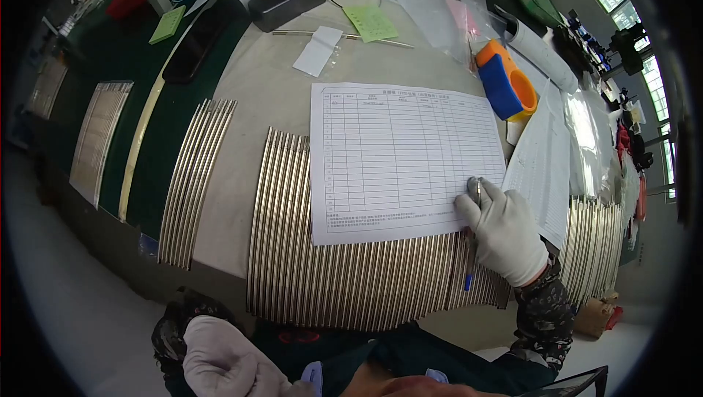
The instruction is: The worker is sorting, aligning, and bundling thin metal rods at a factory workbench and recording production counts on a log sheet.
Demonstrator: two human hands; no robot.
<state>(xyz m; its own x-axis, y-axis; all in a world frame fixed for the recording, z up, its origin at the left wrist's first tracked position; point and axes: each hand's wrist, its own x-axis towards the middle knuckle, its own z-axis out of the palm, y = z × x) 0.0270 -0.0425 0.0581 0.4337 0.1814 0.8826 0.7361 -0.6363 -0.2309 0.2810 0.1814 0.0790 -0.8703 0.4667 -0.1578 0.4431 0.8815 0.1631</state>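
My right hand (507, 230), in a white glove, rests at the lower right of a printed form sheet (410, 166). Its fingers are closed round a pen (469, 282), whose blue end shows below the hand. The sheet is a ruled table, mostly blank, with some writing in its top row. It lies over a row of thin metal rods (351, 280) laid side by side. Close to my body, at the lower left, my left hand (227, 360) is also gloved in white. Its fingers are curled in, and whatever they may hold is hidden.
More metal rods lie in a group to the left (194, 184) and a group to the right (592, 247). Beyond the form are a blue and orange tape dispenser (505, 86), green sticky notes (370, 23), a dark case (288, 5) and a phone (196, 49). Papers (542, 170) overlap at right.
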